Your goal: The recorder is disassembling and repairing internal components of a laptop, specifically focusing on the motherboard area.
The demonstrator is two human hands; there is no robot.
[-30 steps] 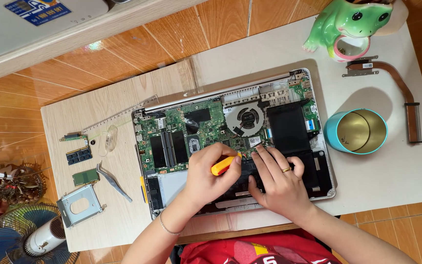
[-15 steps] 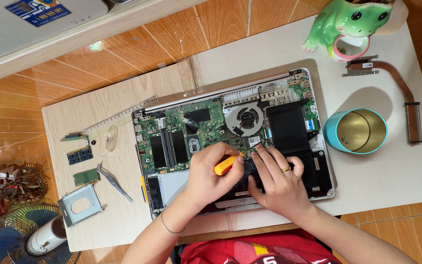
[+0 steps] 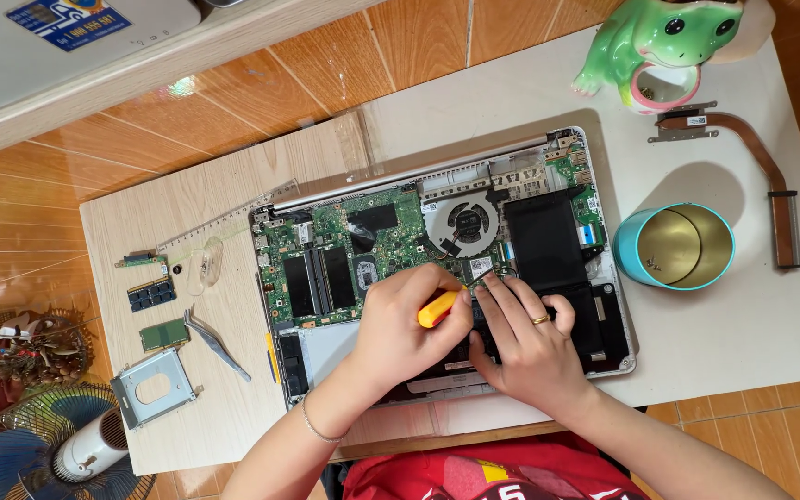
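Two hands are working over an opened laptop [image 3: 326, 278] lying bottom-up on a low pale table [image 3: 743, 343], its green board, round fan and black battery showing. Left hand [image 3: 405, 329] is gripping a yellow-handled screwdriver [image 3: 439, 307], fingers curled tight around the handle, with the tip end hidden between the two hands. Right hand [image 3: 530, 347] is pressing down flat on the black battery area just beside the screwdriver, fingers spread and bent, holding nothing that can be seen; a ring is sitting on one finger. The two hands are touching or nearly touching at the fingertips.

Left of the laptop, on a wooden board [image 3: 233, 407], several loose parts are lying: a clear ruler [image 3: 229, 222] along the laptop's top-left corner, two small memory modules [image 3: 152, 293], metal tweezers [image 3: 215, 341] and a silver drive bracket [image 3: 152, 387] near the board's lower left. Right of the laptop, a teal tin [image 3: 673, 246] is standing open side up, well apart from the hands. A copper heat pipe [image 3: 770, 181] is lying beyond it, and a green frog figure [image 3: 659, 42] is sitting at the table's far edge. A small fan [image 3: 39, 454] is standing on the floor at lower left.
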